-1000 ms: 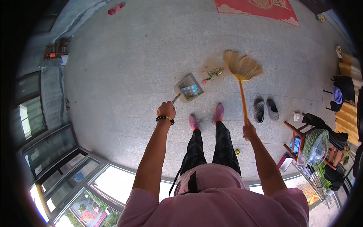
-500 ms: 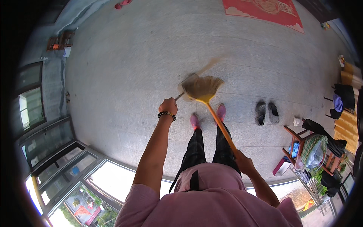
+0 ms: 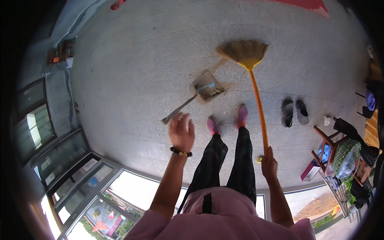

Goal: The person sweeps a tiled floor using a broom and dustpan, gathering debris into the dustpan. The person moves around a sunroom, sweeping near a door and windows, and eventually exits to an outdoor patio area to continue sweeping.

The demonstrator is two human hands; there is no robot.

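Note:
My right hand (image 3: pixel 270 164) is wrapped round the orange handle of a broom (image 3: pixel 259 104). Its fanned brown bristles lie over the floor ahead, to the right of the dustpan. A grey dustpan (image 3: pixel 195 86) rests on the floor with its long handle slanting toward me. Sweepings (image 3: pixel 212 91), with a bluish piece among them, lie in the pan and at its mouth. My left hand (image 3: pixel 182 133) hangs just beside the end of the dustpan's handle, fingers apart and holding nothing. A streak of brown dust (image 3: pixel 222 64) runs beyond the pan.
My feet in pink shoes (image 3: pixel 241 116) stand just behind the dustpan. Dark clogs (image 3: pixel 287 113) sit to the right. A wooden chair (image 3: pixel 324 140) with a green woven basket (image 3: pixel 346 158) stands farther right. A red mat (image 3: pixel 308 5) lies at the far edge.
My left hand has let go of the dustpan, which now lies on the floor. The broom has swung away from the pan, forward and to the right.

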